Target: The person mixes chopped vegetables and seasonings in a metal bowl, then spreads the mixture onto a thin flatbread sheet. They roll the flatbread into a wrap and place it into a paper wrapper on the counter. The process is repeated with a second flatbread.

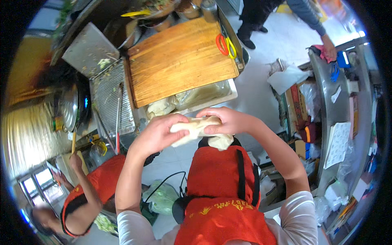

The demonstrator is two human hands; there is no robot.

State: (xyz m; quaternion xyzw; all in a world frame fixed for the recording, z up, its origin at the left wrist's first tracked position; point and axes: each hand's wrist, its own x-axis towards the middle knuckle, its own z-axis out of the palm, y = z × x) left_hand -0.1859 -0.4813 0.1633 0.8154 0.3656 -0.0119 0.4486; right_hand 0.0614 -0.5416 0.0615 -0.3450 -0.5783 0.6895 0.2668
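Note:
Both my hands grip one soft piece of pale dough [196, 127] in front of my red apron. My left hand [163, 133] pinches its left part between thumb and fingers. On its other part my right hand [223, 122] is closed, and a lump of the dough hangs below that hand. Just beyond my hands a white tray [211, 103] holds more dough [160, 107] and a clear plastic sheet. Behind the tray lies a wooden board [180, 61], with red-handled and yellow-handled scissors [226, 47] at its right edge.
A wire rack [111, 95] with tongs stands left of the board. Further left, a co-worker in a red apron [104, 171] holds a wooden handle. Another person reaches over a metal shelf [326, 101] at the right. A bowl with a yellow spoon [136, 13] is at the back.

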